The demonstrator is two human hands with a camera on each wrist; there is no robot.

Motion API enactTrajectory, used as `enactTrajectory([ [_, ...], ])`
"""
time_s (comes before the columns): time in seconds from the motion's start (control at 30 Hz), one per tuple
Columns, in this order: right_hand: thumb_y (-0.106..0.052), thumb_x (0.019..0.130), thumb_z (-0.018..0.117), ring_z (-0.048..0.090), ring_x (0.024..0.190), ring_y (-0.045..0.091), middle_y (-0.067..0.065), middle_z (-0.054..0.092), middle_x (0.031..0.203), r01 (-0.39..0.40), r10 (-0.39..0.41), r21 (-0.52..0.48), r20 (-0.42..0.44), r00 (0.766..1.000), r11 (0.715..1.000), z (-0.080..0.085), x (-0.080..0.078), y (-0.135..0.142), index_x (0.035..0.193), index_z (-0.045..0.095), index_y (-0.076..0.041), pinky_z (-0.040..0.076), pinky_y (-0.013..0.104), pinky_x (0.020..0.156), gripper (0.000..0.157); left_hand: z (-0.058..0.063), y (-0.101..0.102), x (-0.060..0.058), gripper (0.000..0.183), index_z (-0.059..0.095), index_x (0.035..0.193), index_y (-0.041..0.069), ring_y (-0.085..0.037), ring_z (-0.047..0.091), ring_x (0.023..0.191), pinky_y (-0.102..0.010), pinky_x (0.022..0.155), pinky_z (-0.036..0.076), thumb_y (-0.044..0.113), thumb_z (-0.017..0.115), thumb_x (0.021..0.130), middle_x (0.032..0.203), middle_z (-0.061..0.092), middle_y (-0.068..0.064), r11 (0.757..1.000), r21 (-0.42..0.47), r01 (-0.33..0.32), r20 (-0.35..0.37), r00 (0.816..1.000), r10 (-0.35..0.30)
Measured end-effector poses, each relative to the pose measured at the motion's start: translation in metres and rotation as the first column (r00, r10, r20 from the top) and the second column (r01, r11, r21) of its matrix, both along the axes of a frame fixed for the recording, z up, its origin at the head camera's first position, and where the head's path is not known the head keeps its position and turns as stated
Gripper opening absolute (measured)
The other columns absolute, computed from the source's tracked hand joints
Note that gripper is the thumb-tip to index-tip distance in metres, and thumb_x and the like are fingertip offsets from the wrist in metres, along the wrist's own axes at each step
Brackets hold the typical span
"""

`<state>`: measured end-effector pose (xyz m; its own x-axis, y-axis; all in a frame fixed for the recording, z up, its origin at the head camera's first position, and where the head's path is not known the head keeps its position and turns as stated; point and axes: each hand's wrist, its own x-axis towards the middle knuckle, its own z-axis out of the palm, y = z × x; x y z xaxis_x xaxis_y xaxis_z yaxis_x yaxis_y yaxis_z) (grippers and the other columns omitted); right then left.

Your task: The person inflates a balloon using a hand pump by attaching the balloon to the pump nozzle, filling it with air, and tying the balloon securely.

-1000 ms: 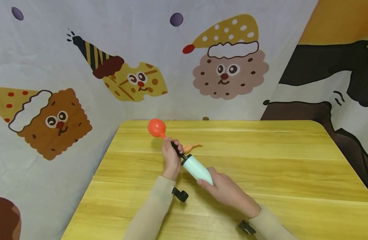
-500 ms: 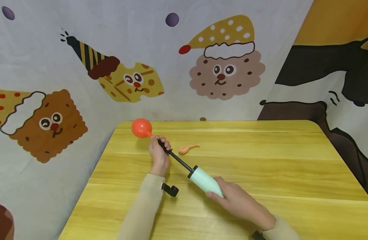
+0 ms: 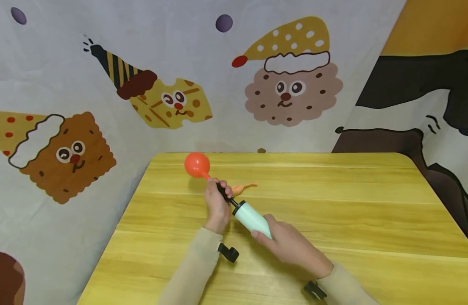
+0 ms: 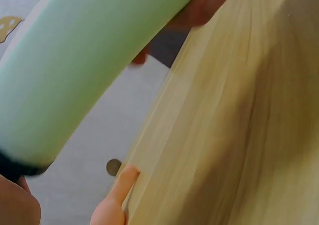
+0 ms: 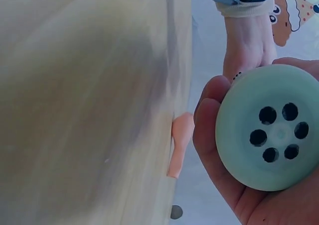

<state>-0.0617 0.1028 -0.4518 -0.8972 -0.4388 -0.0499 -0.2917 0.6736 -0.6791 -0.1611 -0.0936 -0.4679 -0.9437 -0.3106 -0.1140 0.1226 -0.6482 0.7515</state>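
Observation:
A mint-green balloon pump [image 3: 252,219] slants between both hands over the table. My left hand [image 3: 217,202] grips its black end, fingers curled round it, and a red balloon [image 3: 197,164], partly inflated and round, sticks out past that hand on its narrow neck. Wrapped about the pump's green body is my right hand [image 3: 289,243]. Only a short stretch of the black rod [image 3: 234,202] shows between the two parts. In the right wrist view, the pump's round end cap [image 5: 280,134] has several dark holes. An uninflated orange balloon [image 3: 243,188] lies on the table just beyond the left hand.
The wood-grain table [image 3: 333,203] extends to both sides of the arms. Behind it hangs a pale cloth [image 3: 226,140] printed with cartoon biscuits and cheese. Black camera mounts [image 3: 229,253] are strapped at both wrists.
The rod was short, then drawn out long half a second ago as the hands moved apart; now the hands are close again. The red balloon looks slightly larger than one second ago.

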Motion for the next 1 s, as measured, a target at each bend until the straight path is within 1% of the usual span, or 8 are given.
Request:
enactTrajectory([
  [0.13,-0.054,0.105,0.054,0.053,0.060,0.010,-0.002,0.057,0.077,-0.004,0.004,-0.007,-0.014,1.000,1.000,0.003,-0.008,-0.007,0.127,0.055,0.001,0.047,0.028,0.050,0.059,0.004,0.003,0.000,0.031,0.043,0.092,0.014,-0.008,0.046,0.054,-0.018,0.048,0.039,0.031,0.031,0.116,0.072,0.049,0.002,1.000,-0.006,0.007,-0.003,1.000,-0.007],
  [0.3,-0.054,0.105,0.055,0.055,0.067,0.011,0.000,0.061,0.084,0.000,0.000,-0.021,0.000,1.000,1.000,0.003,-0.009,-0.010,0.134,0.055,-0.001,0.049,0.029,0.056,0.061,0.007,-0.004,-0.004,0.031,0.044,0.092,0.014,-0.007,0.044,0.052,-0.018,0.047,0.037,0.030,0.032,0.115,0.071,0.049,0.002,0.999,-0.011,-0.035,-0.021,0.999,0.035],
  [0.47,-0.056,0.104,0.053,0.055,0.070,0.011,-0.001,0.061,0.087,-0.011,0.011,-0.012,0.007,1.000,1.000,0.002,-0.001,-0.003,0.133,0.055,-0.005,0.048,0.029,0.058,0.058,0.003,-0.015,-0.010,0.032,0.044,0.091,0.013,-0.008,0.044,0.049,-0.018,0.044,0.037,0.028,0.030,0.115,0.068,0.049,0.001,0.995,0.011,-0.099,-0.012,0.995,0.099],
  [0.6,-0.056,0.105,0.052,0.054,0.074,0.010,-0.004,0.061,0.091,-0.031,0.031,-0.002,0.004,0.999,1.000,0.001,0.011,0.015,0.135,0.055,-0.005,0.048,0.029,0.061,0.058,0.002,-0.031,-0.020,0.033,0.045,0.089,0.014,-0.007,0.045,0.049,-0.017,0.044,0.036,0.031,0.033,0.115,0.068,0.050,0.001,0.988,0.035,-0.150,-0.020,0.988,0.151],
  [0.67,-0.056,0.105,0.052,0.055,0.076,0.009,-0.006,0.061,0.094,-0.040,0.040,0.007,0.009,0.999,0.999,0.000,0.018,0.024,0.135,0.055,-0.007,0.048,0.029,0.063,0.058,0.003,-0.038,-0.024,0.034,0.045,0.089,0.014,-0.008,0.045,0.049,-0.017,0.043,0.036,0.031,0.033,0.115,0.068,0.050,0.001,0.987,0.046,-0.156,-0.007,0.988,0.156],
  [0.87,-0.056,0.105,0.052,0.055,0.078,0.008,-0.009,0.059,0.094,-0.040,0.040,0.021,-0.008,0.999,0.999,-0.004,0.025,0.036,0.132,0.056,-0.012,0.048,0.028,0.066,0.051,0.007,-0.049,-0.024,0.034,0.045,0.088,0.013,-0.007,0.044,0.050,-0.017,0.045,0.036,0.032,0.035,0.115,0.069,0.049,0.001,0.978,0.070,-0.194,-0.010,0.981,0.196],
  [0.93,-0.056,0.105,0.052,0.054,0.077,0.007,-0.009,0.058,0.092,-0.042,0.043,0.027,-0.018,0.999,0.999,-0.006,0.024,0.034,0.131,0.056,-0.011,0.047,0.028,0.065,0.052,0.007,-0.046,-0.022,0.034,0.045,0.089,0.013,-0.007,0.044,0.051,-0.017,0.045,0.036,0.030,0.033,0.115,0.069,0.048,0.001,0.981,0.065,-0.181,-0.016,0.983,0.182],
  [1.0,-0.055,0.105,0.052,0.054,0.075,0.007,-0.008,0.058,0.090,-0.045,0.045,0.026,-0.019,0.999,0.999,-0.006,0.022,0.031,0.131,0.055,-0.009,0.047,0.028,0.063,0.053,0.005,-0.039,-0.020,0.033,0.043,0.090,0.013,-0.008,0.043,0.050,-0.017,0.044,0.036,0.028,0.030,0.116,0.069,0.048,0.000,0.989,0.053,-0.140,-0.016,0.990,0.141],
])
